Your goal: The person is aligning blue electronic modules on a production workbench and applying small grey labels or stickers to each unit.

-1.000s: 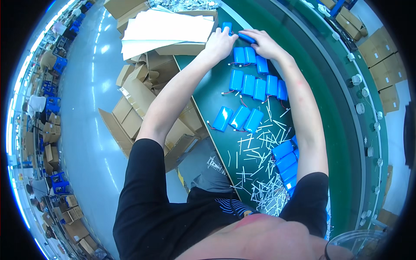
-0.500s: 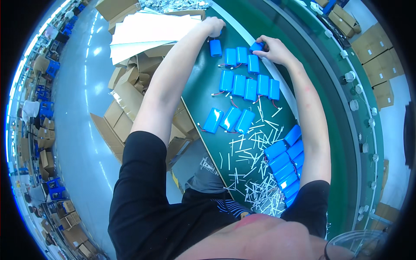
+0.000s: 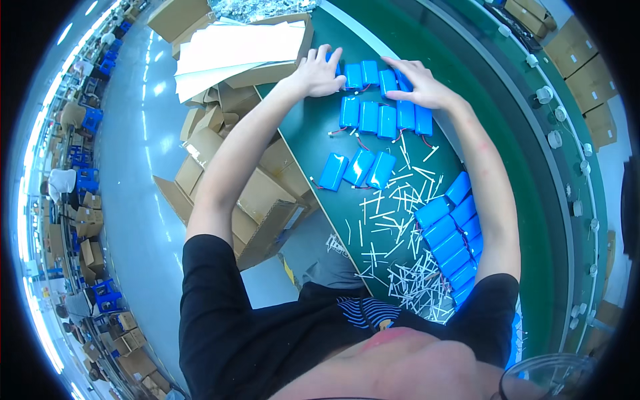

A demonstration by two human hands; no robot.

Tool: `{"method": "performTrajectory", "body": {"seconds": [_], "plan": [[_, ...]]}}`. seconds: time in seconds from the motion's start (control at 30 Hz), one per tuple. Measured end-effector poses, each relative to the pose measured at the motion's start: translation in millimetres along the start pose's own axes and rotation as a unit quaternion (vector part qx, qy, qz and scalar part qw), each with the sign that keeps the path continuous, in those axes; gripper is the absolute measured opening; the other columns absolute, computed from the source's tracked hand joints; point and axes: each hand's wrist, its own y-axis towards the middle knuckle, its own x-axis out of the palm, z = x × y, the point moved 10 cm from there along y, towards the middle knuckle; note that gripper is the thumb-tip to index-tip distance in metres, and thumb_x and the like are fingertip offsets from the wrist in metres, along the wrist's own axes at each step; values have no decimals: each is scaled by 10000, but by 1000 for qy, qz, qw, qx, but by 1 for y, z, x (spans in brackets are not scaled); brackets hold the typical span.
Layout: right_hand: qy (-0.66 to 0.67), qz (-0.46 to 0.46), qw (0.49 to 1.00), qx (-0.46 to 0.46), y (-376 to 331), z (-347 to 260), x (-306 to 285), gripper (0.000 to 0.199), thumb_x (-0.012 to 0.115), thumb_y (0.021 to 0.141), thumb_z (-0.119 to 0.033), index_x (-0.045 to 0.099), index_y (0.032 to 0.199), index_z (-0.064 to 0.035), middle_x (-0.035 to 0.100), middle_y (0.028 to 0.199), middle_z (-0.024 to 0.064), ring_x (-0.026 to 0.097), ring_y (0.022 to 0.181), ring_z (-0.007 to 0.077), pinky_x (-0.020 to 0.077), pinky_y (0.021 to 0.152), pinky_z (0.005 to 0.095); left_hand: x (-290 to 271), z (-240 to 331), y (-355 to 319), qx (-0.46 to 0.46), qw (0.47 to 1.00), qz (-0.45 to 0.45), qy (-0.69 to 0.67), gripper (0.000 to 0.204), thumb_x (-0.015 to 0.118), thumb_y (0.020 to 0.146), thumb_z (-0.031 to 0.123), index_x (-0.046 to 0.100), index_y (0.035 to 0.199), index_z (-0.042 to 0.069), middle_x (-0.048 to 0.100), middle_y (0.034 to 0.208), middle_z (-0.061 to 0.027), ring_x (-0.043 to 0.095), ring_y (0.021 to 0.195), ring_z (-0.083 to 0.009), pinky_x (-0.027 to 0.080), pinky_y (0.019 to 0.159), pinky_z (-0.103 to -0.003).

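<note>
Blue shrink-wrapped battery packs (image 3: 368, 117) with thin wires and small white plugs lie in rows on the green table. My left hand (image 3: 319, 75) is at the left end of the farthest row, fingers spread over and beside the leftmost pack. At that row's right end, my right hand (image 3: 427, 87) is open, its thumb and stretched fingers around the end packs, partly covering them. The middle row stands side by side just nearer to me. Three slightly slanted packs (image 3: 360, 167) form the nearest row.
Many white strips (image 3: 417, 287) lie scattered on the near table, beside stacked blue packs (image 3: 447, 243) by my right forearm. Left of the table are cardboard boxes (image 3: 260, 213), one topped with white sheets (image 3: 243, 50). A dark rail (image 3: 533, 133) runs along the right.
My left hand has come nearer and spread its fingers beside the far row. My right hand has lowered its pack to the row's right end and opened.
</note>
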Motion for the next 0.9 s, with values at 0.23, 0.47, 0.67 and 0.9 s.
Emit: {"method": "performTrajectory", "body": {"seconds": [0.23, 0.47, 0.67, 0.9], "plan": [[-196, 38, 979, -38, 27, -24, 18, 819, 647, 926, -614, 381, 1605, -240, 401, 1585, 95, 342, 1436, 342, 325, 1185, 505, 19, -12, 5, -7, 986, 73, -149, 763, 550, 980, 483, 364, 1561, 24, 384, 1556, -275, 463, 1310, -463, 430, 1079, -594], [-191, 69, 979, -24, 31, 3, 25, 844, 619, 913, -704, 390, 1595, -262, 424, 1543, 96, 357, 1406, 351, 323, 1175, 506, 6, -11, -33, 27, 966, 142, -213, 787, 532, 1028, 446, 234, 1629, 36, 345, 1610, -240, 354, 1459, -452, 389, 1154, -576], [-187, 52, 981, -9, 39, 3, 28, 913, 613, 835, -803, 423, 1576, -304, 415, 1572, 85, 354, 1439, 373, 346, 1182, 534, 2, -28, -53, 41, 942, 114, -312, 818, 589, 1027, 354, 154, 1653, 54, 386, 1593, -243, 357, 1485, -431, 390, 1182, -505], [-159, 72, 985, -7, 38, 5, 27, 863, 644, 840, -768, 482, 1538, -287, 464, 1516, 88, 372, 1406, 368, 340, 1177, 528, -3, -40, -59, 10, 952, 2, -306, 757, 684, 943, 199, 328, 1587, 22, 524, 1457, -251, 547, 1300, -438, 465, 1106, -461]]}}
